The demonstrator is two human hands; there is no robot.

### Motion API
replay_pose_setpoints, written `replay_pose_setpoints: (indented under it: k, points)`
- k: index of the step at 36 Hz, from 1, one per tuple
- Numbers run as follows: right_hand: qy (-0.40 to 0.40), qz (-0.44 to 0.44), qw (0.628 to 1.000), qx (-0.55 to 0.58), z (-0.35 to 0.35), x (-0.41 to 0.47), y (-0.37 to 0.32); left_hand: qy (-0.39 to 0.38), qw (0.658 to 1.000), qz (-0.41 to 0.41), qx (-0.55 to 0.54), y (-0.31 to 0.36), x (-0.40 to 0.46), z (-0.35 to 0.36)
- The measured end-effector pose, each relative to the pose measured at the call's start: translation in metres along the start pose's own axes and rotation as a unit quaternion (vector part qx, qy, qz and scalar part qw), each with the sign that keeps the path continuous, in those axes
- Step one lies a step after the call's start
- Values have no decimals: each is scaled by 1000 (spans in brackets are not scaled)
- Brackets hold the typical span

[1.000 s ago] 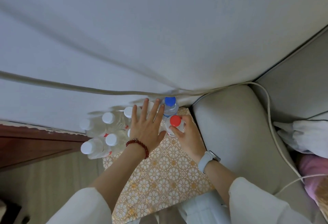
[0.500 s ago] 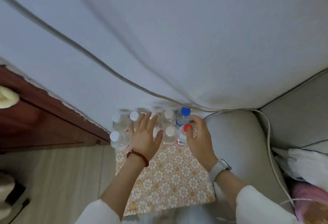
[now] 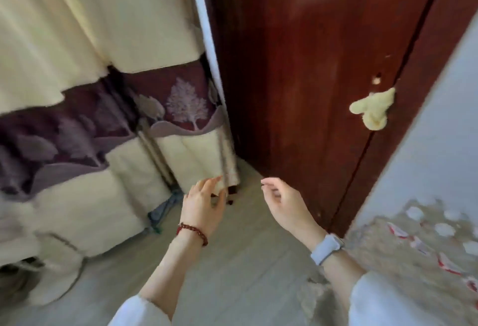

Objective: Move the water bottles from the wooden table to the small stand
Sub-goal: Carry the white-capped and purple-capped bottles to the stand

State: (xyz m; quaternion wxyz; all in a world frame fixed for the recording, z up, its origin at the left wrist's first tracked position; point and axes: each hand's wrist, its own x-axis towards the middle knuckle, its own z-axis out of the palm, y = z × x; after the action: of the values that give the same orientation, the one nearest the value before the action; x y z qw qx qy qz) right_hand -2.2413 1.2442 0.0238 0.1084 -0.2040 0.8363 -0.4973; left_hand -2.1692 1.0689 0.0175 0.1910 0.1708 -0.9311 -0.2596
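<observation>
Both the left hand (image 3: 203,205) and right hand (image 3: 285,205) hang empty, fingers loosely curled, before a glossy reddish wooden door (image 3: 310,67) and pleated cream curtain (image 3: 77,28).

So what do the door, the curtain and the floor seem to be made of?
Door: probably wood with a glossy reddish-brown varnish; faint grain and a soft sheen show, though a veneer is possible.
Curtain: woven cloth, cream with a maroon band bearing tree motifs; it hangs in soft folds.
Floor: pale planks, matt, likely laminate or wood; the blur leaves it open.
</observation>
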Motion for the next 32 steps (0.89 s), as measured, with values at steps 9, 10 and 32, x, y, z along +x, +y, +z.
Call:
replay_pose_setpoints:
  k: [9,10,32]
  points:
    - [-300,-166,938,-39,318,-88,-201,185,944,-240,127,-249,-225,-269]
    - [-336,-186,921,-57,347,-103,-217,200,931,-272,142,-267,-255,-289]
    - [-626,-492,594,-117,918,-384,-544,371,633,-648,203,-572,-607,-643]
